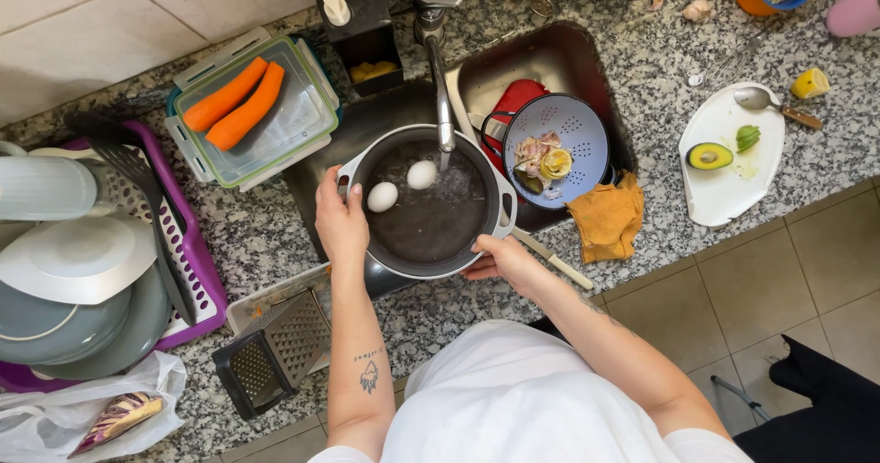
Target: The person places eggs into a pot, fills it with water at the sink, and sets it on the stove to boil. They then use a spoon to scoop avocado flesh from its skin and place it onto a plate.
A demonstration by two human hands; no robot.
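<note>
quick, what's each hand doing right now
Left hand: closed on the pot rim.
Right hand: closed on the pot's other side.

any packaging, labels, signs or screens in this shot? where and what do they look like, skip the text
No signs, screens or readable labels.
Plastic bag: bottom left corner of counter, crumpled, translucent white, with a purple-and-white striped item inside.
Food container: counter left of sink, rectangular, clear with teal rim, two peeled carrots inside.
Dispenser: behind sink, black box, white pump top.
</note>
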